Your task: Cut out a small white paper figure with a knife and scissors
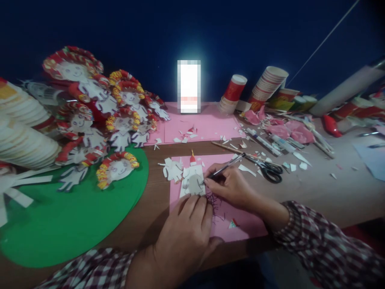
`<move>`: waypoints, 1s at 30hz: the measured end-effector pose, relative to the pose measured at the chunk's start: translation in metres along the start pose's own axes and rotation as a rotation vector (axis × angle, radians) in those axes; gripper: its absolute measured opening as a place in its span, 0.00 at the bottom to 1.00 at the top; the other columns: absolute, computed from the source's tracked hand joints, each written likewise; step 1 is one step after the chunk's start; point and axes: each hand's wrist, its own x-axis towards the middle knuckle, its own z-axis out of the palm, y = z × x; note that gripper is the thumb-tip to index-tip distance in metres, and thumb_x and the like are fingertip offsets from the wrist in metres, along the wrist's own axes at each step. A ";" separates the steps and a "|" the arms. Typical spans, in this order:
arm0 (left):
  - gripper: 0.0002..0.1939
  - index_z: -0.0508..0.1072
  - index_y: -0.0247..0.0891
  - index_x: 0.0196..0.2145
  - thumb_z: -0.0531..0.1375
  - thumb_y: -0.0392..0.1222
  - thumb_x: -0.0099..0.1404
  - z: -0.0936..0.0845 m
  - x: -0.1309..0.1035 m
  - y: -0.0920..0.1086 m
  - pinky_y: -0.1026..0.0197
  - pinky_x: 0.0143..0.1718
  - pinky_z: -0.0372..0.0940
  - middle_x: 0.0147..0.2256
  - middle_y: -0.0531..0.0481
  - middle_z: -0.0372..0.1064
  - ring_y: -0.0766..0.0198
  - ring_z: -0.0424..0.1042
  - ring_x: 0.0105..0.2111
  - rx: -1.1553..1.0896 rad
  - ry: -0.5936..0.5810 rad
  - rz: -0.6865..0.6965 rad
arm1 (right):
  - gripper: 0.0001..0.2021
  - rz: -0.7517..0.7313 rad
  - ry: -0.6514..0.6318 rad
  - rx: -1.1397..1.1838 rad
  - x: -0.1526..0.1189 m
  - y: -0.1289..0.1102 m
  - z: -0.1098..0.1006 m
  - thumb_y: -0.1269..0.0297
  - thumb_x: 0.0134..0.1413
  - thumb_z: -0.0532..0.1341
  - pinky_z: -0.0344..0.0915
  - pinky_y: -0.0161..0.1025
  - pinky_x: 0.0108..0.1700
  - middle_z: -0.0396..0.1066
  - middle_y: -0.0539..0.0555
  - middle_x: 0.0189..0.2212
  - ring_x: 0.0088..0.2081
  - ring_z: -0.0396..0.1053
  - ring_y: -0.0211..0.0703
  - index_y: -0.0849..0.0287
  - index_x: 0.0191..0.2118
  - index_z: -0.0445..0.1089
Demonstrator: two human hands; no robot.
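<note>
My right hand point(230, 184) is closed around a pen point(225, 166), dark at its lower end, with the tip down at the right edge of a piece of white paper point(192, 174). A cut-out paper figure lies on that paper, with dark lines around it. My left hand point(188, 224) presses flat on the lower edge of the paper, fingers stretched out side by side, thumb to the right. Underneath is a pink sheet point(246, 224) with dark pen strokes. A white paper doll cut-out point(173, 170) lies just left of the paper.
Paper dolls with red and yellow wrapped hair point(120, 128) stand at the left, by a green oval sheet point(90, 224) and stacked cups point(27, 136). Black scissors point(270, 170), markers point(263, 142), scraps and red paper cups point(234, 90) are at the right. A lit phone screen point(189, 86) stands behind.
</note>
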 end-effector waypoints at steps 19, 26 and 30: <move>0.30 0.71 0.28 0.49 0.61 0.58 0.60 0.000 0.000 0.000 0.49 0.52 0.60 0.48 0.38 0.71 0.49 0.67 0.48 -0.018 0.004 -0.002 | 0.04 0.008 0.076 0.011 0.003 0.002 0.002 0.67 0.56 0.60 0.66 0.35 0.35 0.72 0.51 0.29 0.31 0.68 0.38 0.61 0.35 0.71; 0.31 0.72 0.28 0.49 0.61 0.58 0.59 0.000 0.000 0.000 0.49 0.53 0.60 0.48 0.38 0.71 0.49 0.67 0.49 -0.018 0.006 -0.009 | 0.03 -0.021 0.084 -0.014 0.004 0.000 0.002 0.68 0.56 0.61 0.67 0.35 0.36 0.72 0.51 0.29 0.31 0.70 0.39 0.60 0.35 0.71; 0.31 0.72 0.28 0.49 0.63 0.58 0.58 0.002 0.001 -0.001 0.49 0.53 0.60 0.48 0.38 0.72 0.49 0.67 0.48 -0.016 0.018 -0.004 | 0.03 -0.038 0.078 -0.019 0.004 0.001 0.002 0.69 0.56 0.61 0.67 0.35 0.36 0.73 0.51 0.29 0.32 0.70 0.38 0.61 0.35 0.71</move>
